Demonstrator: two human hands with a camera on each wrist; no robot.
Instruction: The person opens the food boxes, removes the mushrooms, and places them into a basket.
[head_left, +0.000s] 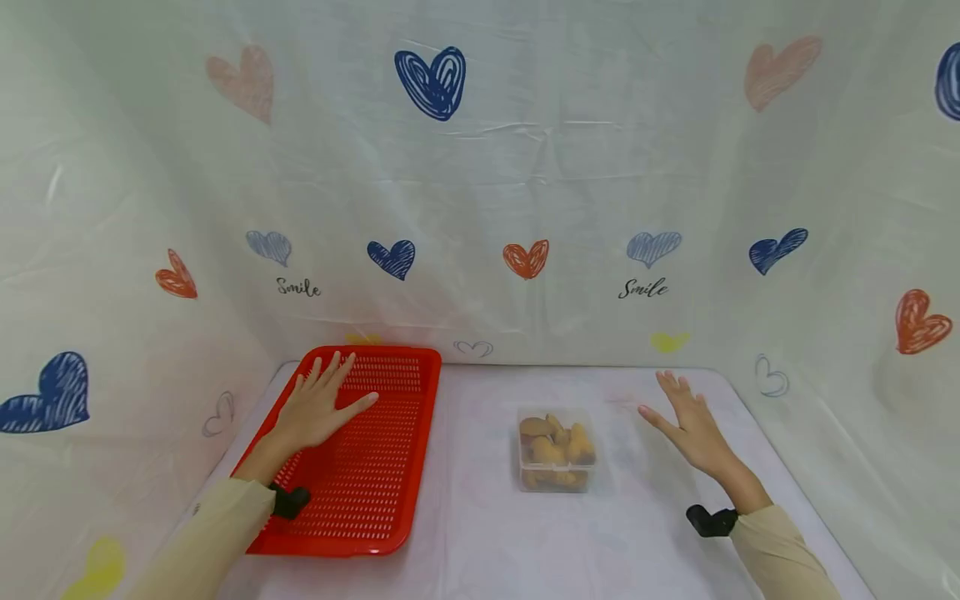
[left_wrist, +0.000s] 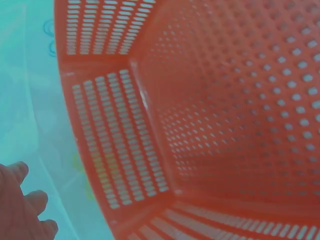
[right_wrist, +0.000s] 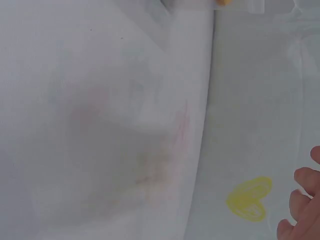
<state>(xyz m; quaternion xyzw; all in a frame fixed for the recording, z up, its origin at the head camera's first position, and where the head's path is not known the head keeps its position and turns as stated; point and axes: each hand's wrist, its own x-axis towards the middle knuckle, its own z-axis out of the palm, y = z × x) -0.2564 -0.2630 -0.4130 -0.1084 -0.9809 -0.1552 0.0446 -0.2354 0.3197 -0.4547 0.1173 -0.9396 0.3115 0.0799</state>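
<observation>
On the white table point(head_left: 487, 533), a big red basket point(head_left: 375, 454) was seen at 9 o'clock from the small clear box, its long side lined up from about 1 to 7 o'clock. The left hand point(head_left: 310, 414) was held over the basket, fingers spread wide, with nothing gripped. The right hand point(head_left: 697, 433) was held over the table, fingers out and thumb apart, with nothing gripped either. The nearly square clear box point(head_left: 557, 467) was placed between them: at 9 o'clock from the right hand, the nearer one, and at 3 o'clock from the left. Brown and yellow pieces point(head_left: 547, 452) were held inside.
</observation>
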